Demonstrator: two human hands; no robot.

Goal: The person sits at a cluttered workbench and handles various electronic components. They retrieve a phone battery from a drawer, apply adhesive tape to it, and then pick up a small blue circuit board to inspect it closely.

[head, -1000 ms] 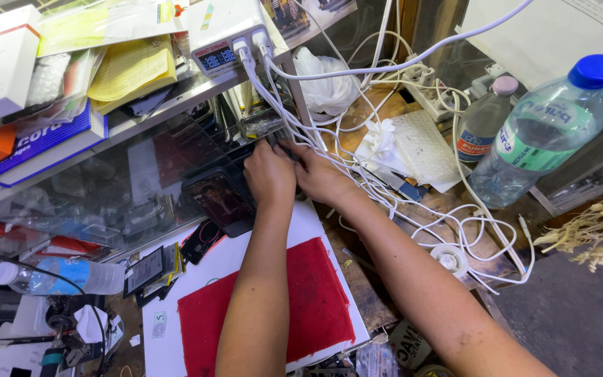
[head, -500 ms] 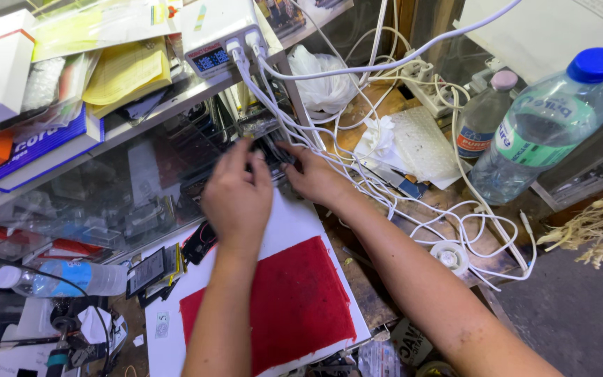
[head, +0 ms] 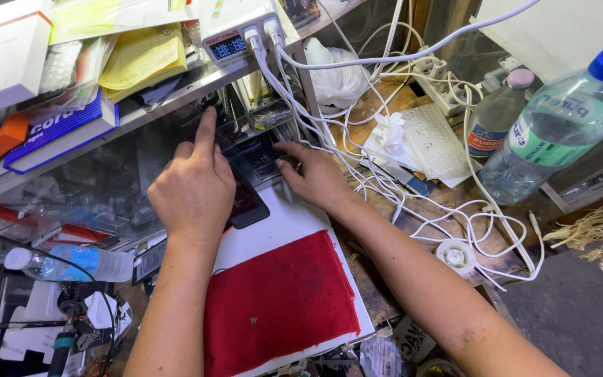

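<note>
My left hand (head: 193, 185) reaches toward the shelf's lower edge with its index finger stretched up and the other fingers curled; a dark phone (head: 248, 202) lies under its palm. My right hand (head: 313, 176) is just to the right, fingertips on dark flat parts (head: 258, 159) stacked under the shelf, beside a bundle of white cables (head: 294, 105). Below both hands lies a white board (head: 280, 227) with a red cloth (head: 277, 300) on it. What each hand grips is hidden.
A metal shelf (head: 169, 98) holds a white multi-port charger (head: 235, 31), yellow papers (head: 141, 59) and boxes. Two plastic bottles (head: 553, 126) stand at the right near a power strip (head: 448, 87). A small bottle (head: 71, 260) and tools lie at lower left.
My left hand drew back from the spot under the shelf, slid left, and now points its index finger up at the shelf. My right hand stayed by the cables.
</note>
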